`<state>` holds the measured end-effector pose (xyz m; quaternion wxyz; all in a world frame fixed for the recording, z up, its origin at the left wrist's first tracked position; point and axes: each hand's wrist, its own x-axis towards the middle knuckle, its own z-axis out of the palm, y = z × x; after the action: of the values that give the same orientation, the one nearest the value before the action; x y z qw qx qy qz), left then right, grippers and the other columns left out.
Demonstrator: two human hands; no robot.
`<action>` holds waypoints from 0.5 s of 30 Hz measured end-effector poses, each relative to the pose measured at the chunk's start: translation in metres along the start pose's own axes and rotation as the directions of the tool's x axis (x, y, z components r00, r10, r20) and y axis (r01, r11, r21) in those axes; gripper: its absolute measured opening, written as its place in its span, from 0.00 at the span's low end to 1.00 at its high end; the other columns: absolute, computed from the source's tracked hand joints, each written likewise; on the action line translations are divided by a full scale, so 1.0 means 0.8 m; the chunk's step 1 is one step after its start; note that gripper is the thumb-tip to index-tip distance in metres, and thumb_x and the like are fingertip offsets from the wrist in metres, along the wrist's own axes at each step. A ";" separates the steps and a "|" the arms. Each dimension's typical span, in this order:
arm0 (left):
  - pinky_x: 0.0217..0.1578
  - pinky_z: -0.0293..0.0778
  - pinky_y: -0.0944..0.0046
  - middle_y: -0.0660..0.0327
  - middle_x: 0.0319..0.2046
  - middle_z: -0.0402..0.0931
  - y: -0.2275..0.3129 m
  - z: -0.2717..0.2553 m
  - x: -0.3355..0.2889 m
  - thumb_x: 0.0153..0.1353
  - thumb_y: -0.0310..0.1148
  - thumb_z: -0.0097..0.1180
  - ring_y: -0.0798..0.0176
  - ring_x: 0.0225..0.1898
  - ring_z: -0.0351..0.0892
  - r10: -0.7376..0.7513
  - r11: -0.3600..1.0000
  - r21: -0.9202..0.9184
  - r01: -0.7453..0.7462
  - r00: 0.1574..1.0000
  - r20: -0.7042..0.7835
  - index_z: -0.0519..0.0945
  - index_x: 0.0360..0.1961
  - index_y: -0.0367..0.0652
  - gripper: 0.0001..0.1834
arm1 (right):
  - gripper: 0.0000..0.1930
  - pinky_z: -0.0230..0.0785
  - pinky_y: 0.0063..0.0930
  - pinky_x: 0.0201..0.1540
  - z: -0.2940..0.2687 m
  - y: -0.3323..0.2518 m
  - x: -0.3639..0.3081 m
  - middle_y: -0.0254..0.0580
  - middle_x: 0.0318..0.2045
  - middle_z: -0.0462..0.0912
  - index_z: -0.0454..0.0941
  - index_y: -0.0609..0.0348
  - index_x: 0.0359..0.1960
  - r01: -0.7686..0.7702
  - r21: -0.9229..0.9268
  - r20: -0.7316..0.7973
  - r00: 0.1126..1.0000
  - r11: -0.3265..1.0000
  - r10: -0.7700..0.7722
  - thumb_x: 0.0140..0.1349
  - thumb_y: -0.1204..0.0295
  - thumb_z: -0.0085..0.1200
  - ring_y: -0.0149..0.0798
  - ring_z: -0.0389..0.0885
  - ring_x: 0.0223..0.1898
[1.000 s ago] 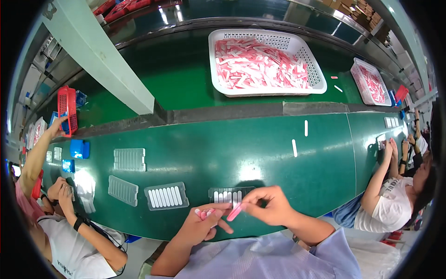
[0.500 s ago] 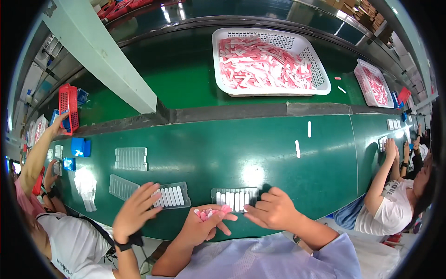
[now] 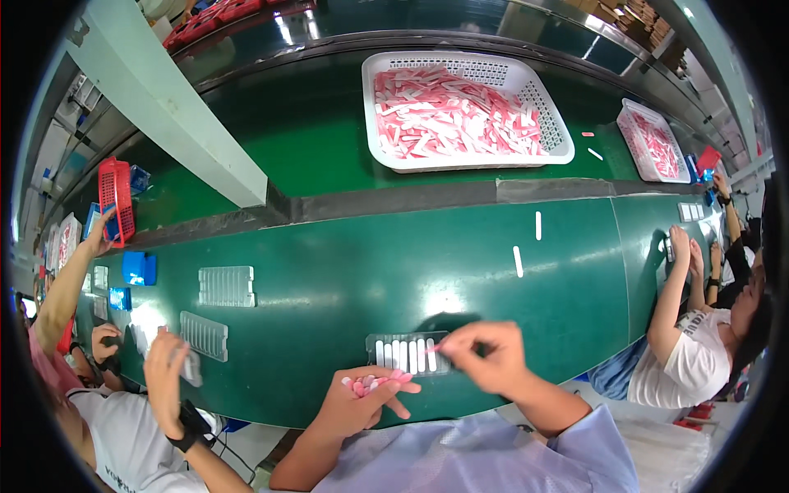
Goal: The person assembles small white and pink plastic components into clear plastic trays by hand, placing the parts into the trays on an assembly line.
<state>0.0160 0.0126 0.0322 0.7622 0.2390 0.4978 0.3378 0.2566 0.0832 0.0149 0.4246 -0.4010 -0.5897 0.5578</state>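
Observation:
My left hand (image 3: 349, 408) is closed around a bunch of small pink-and-white nail files (image 3: 371, 384), just in front of a clear plastic tray (image 3: 371, 353). Several white nail files (image 3: 403, 356) lie side by side in the tray's slots. Over the tray's right end, my right hand (image 3: 491, 357) pinches a single pink nail file (image 3: 433, 348) between thumb and fingertips. Whether that file touches the tray is too small to tell.
Beyond the dark ledge stands a white basket (image 3: 563, 148) heaped with pink-and-white files. Two loose white files (image 3: 518, 261) lie on the green table. Two clear trays (image 3: 227, 287) are to the left. Co-workers sit on both sides; one's hand (image 3: 167, 374) holds a tray at left.
My right hand has lifted slightly and now shows a pink file over the tray. The left co-worker's hand has moved away leftward with the filled tray that was beside mine.

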 end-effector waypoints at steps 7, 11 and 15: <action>0.10 0.59 0.77 0.48 0.45 0.87 -0.006 -0.009 0.002 0.73 0.29 0.56 0.64 0.30 0.89 0.006 1.000 -0.021 -0.007 0.997 -0.079 0.82 0.51 0.29 0.13 | 0.04 0.69 0.24 0.26 -0.044 -0.020 0.033 0.38 0.24 0.84 0.87 0.61 0.36 -0.083 -0.335 0.417 0.880 0.938 0.227 0.59 0.79 0.66 0.27 0.78 0.21; 0.10 0.59 0.77 0.48 0.45 0.87 -0.010 -0.005 0.008 0.73 0.29 0.56 0.64 0.30 0.89 -0.002 0.999 -0.034 0.000 0.998 -0.057 0.81 0.52 0.29 0.13 | 0.16 0.78 0.40 0.35 -0.020 -0.021 0.038 0.45 0.33 0.85 0.83 0.58 0.49 0.031 -0.577 0.419 0.869 0.816 0.263 0.58 0.72 0.65 0.47 0.85 0.30; 0.14 0.63 0.77 0.51 0.42 0.88 -0.001 -0.003 0.003 0.74 0.29 0.56 0.67 0.27 0.87 -0.004 0.998 0.057 0.008 0.998 -0.066 0.80 0.55 0.29 0.15 | 0.33 0.78 0.41 0.36 -0.015 -0.027 0.042 0.48 0.38 0.83 0.70 0.56 0.65 0.141 -0.699 0.393 0.895 0.701 0.213 0.56 0.69 0.67 0.49 0.85 0.32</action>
<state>0.0147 0.0135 0.0292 0.7393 0.2479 0.5328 0.3289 0.2571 0.1176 0.0388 0.0783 -0.4065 -0.8314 0.3707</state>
